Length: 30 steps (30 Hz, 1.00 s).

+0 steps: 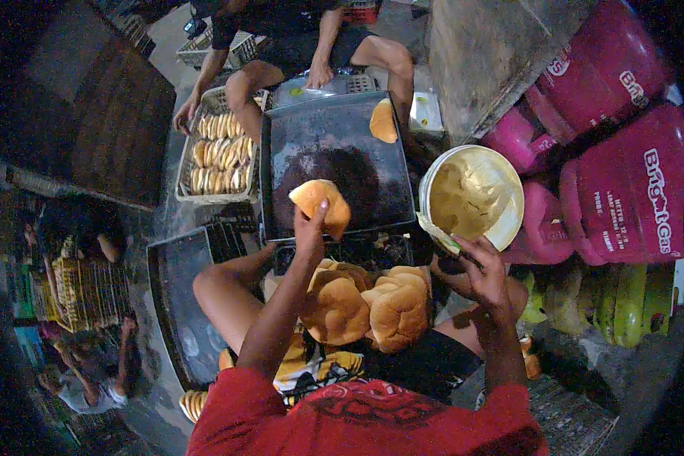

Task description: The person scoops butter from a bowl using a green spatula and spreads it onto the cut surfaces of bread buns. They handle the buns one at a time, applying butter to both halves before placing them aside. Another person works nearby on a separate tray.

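Observation:
My left hand [309, 233] grips a golden bread roll [321, 196] above a dark metal baking tray [342, 137]. At the right, my right hand [484, 265] is at the near rim of a white plastic bucket [424, 185]. Its fingers are closed around a slim tool [455, 244] with a bit of green on it, possibly a spreader; its far end is unclear. Pale yellow cream [484, 182] coats the bucket's inside. Joined bread rolls [336, 302] are piled before my lap. One more bread piece [383, 122] lies at the tray's far right corner.
Opposite, a co-worker has one hand [185, 114] by a plastic crate [216, 198] of bread in rows, the other [319, 74] on a clear plastic bag [296, 94]. Pink gas cylinders [621, 199] and green ones [630, 308] stand right. Another tray [176, 296] lies left.

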Each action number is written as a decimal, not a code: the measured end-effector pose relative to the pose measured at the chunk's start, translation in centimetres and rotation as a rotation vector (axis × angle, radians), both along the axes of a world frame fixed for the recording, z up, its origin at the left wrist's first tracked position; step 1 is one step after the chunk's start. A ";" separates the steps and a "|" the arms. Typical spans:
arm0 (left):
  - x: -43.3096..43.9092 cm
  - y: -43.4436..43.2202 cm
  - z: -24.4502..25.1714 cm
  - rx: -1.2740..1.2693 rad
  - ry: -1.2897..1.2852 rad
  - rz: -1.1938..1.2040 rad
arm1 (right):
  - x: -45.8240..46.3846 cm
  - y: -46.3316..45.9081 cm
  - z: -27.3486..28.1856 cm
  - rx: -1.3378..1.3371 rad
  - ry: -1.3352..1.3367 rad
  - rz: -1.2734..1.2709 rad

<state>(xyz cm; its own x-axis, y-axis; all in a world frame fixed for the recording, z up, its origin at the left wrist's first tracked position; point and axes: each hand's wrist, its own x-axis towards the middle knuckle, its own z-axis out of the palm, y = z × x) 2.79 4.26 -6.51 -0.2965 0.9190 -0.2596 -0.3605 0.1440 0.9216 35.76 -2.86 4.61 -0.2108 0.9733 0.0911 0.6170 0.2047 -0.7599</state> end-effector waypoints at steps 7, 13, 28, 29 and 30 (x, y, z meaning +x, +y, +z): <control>-4.6 6.9 -14.9 -0.140 1.350 -0.157 | -0.5 -0.2 -3.6 -0.127 0.194 -0.044; -1.9 16.9 -10.5 -0.665 1.594 -0.965 | -0.1 -0.8 -4.5 -0.173 0.216 -0.159; 3.1 -17.8 3.9 -0.266 1.493 -0.402 | -8.7 -8.4 -9.6 -0.577 1.097 -0.255; 4.0 -18.4 3.4 -0.267 1.542 -0.347 | -9.6 -9.0 -10.6 -0.663 1.152 -0.242; 4.4 -18.5 3.4 -0.269 1.589 -0.293 | -10.4 -9.3 -11.0 -0.751 1.205 -0.230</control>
<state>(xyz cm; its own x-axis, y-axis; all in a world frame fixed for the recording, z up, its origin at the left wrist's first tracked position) 7.14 -14.27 -3.14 -0.2402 0.9701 -0.0346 0.9359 0.2409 0.2569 25.33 -12.11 -6.38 -0.2107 0.8716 -0.4427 -0.5041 -0.4849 -0.7147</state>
